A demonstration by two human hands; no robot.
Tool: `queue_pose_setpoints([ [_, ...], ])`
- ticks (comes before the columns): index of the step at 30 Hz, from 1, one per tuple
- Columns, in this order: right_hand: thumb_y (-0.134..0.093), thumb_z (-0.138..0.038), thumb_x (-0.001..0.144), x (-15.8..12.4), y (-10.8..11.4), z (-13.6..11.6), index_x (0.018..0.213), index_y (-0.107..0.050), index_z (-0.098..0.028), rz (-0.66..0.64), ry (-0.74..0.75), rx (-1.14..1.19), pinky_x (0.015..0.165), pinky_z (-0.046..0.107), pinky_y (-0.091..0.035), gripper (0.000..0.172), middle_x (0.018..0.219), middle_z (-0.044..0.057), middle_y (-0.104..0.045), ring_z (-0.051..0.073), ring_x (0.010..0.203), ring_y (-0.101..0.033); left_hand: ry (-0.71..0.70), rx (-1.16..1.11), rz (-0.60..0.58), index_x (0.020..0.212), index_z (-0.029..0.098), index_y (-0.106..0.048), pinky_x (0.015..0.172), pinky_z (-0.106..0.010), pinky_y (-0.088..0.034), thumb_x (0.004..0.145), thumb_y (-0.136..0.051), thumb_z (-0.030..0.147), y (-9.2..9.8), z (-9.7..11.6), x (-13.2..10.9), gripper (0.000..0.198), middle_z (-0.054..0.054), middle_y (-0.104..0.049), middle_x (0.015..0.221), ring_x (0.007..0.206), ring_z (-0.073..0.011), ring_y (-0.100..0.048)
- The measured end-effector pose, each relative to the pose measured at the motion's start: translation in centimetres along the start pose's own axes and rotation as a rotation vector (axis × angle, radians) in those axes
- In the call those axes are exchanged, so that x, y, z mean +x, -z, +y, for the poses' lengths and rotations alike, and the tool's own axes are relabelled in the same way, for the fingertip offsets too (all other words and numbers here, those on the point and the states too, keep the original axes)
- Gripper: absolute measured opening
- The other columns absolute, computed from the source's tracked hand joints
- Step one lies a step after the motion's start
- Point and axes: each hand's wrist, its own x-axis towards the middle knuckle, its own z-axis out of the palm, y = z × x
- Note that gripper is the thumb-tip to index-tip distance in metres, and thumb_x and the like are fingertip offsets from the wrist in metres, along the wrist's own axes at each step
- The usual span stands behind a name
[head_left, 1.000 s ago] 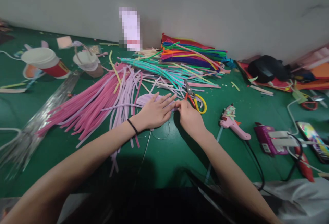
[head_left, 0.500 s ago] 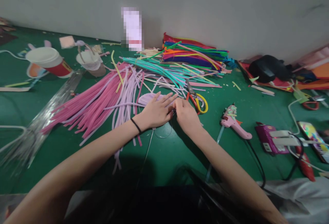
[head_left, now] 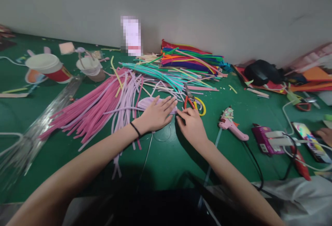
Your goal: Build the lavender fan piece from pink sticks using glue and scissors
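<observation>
A flat lavender piece of pipe cleaners (head_left: 144, 102), bent into close rows, lies on the green table. My left hand (head_left: 158, 114) rests flat over it with fingers stretched, hiding much of it. At the piece's right end, the thumb and index finger of my right hand (head_left: 191, 124) are pinched together on its edge; the exact grip is small and partly hidden. A thin wire loop (head_left: 169, 136) curves out below my left hand. Cutting pliers (head_left: 190, 96) with red and yellow handles lie just beyond my right hand.
Pink pipe cleaners (head_left: 88, 110) spread at left, beside silvery wire strips (head_left: 49, 111) and two cups. Coloured bundles (head_left: 192, 58) lie against the wall. To the right are a pink glue gun (head_left: 232, 125), a purple power adapter (head_left: 267, 139), a phone (head_left: 311, 142) and another person's hand (head_left: 325, 134).
My right hand has shifted slightly right and down, its fingers less curled at the piece's end. My left hand still lies flat. Another person's hand has appeared at the right edge.
</observation>
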Motion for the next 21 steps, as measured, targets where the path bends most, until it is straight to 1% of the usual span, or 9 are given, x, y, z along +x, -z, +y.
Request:
queue_pose_setpoints([
  [4, -0.05, -0.018, 0.09, 0.3, -0.3, -0.6, 0.113, -0.069, -0.012, -0.024, 0.058, -0.05, 0.085, 0.04, -0.047, 0.03, 0.093, 0.012, -0.061, 0.026, 0.09, -0.05, 0.0, 0.006, 0.024, 0.148, 0.017, -0.033, 0.116, -0.051, -0.016, 0.099, -0.025, 0.038, -0.1, 0.1, 0.0, 0.054, -0.009, -0.026, 0.158, 0.146, -0.0245, -0.019],
  [8, -0.049, -0.016, 0.09, 0.2, -0.4, -0.7, 0.115, -0.068, -0.01, -0.024, 0.135, -0.082, 0.082, 0.041, -0.047, 0.031, 0.093, 0.013, -0.062, 0.027, 0.089, -0.049, 0.012, -0.009, 0.025, 0.148, 0.016, -0.032, 0.116, -0.051, -0.016, 0.098, -0.026, 0.037, -0.2, 0.2, 0.1, 0.055, -0.009, -0.027, 0.157, 0.146, -0.0244, -0.021],
  [11, -0.05, -0.017, 0.091, 0.5, -0.5, 0.1, 0.11, -0.07, -0.012, 0.0, 0.15, -0.05, 0.081, 0.04, -0.048, 0.028, 0.091, 0.012, -0.063, 0.026, 0.088, -0.051, 0.01, -0.03, 0.013, 0.148, 0.015, -0.032, 0.116, -0.051, -0.016, 0.099, -0.026, 0.036, 0.0, -0.1, 0.1, 0.054, -0.01, -0.027, 0.157, 0.146, -0.0244, -0.022],
  [14, -0.057, -0.022, 0.09, 1.1, -0.6, 1.4, 0.101, -0.072, -0.015, 0.06, 0.123, 0.084, 0.081, 0.036, -0.048, 0.02, 0.09, 0.009, -0.065, 0.022, 0.084, -0.056, -0.017, -0.072, -0.016, 0.148, 0.014, -0.031, 0.116, -0.048, -0.018, 0.099, -0.028, 0.034, 0.2, -0.7, 0.1, 0.053, -0.01, -0.03, 0.156, 0.145, -0.0222, -0.024],
  [16, -0.059, -0.023, 0.09, 1.5, -0.6, 2.2, 0.096, -0.073, -0.017, 0.078, 0.137, 0.139, 0.082, 0.035, -0.048, 0.016, 0.089, 0.008, -0.066, 0.021, 0.084, -0.058, -0.023, -0.098, -0.022, 0.147, 0.015, -0.033, 0.116, -0.046, -0.019, 0.1, -0.028, 0.033, 0.3, -1.0, 0.1, 0.051, -0.009, -0.033, 0.155, 0.144, -0.0208, -0.026],
  [18, -0.058, -0.023, 0.091, 1.8, -0.6, 2.6, 0.093, -0.072, -0.017, 0.069, 0.174, 0.136, 0.082, 0.034, -0.047, 0.015, 0.089, 0.007, -0.067, 0.02, 0.084, -0.058, -0.007, -0.11, -0.018, 0.145, 0.019, -0.039, 0.116, -0.047, -0.02, 0.101, -0.026, 0.032, 0.2, -1.1, 0.1, 0.047, -0.009, -0.035, 0.154, 0.144, -0.0207, -0.027],
  [21, -0.054, -0.022, 0.093, 1.8, -0.5, 2.5, 0.091, -0.071, -0.017, 0.059, 0.228, 0.048, 0.081, 0.033, -0.046, 0.018, 0.088, 0.007, -0.068, 0.02, 0.084, -0.057, 0.011, -0.113, -0.004, 0.141, 0.023, -0.044, 0.115, -0.049, -0.02, 0.102, -0.025, 0.031, 0.0, -1.0, 0.1, 0.044, -0.008, -0.036, 0.153, 0.143, -0.0214, -0.029],
])
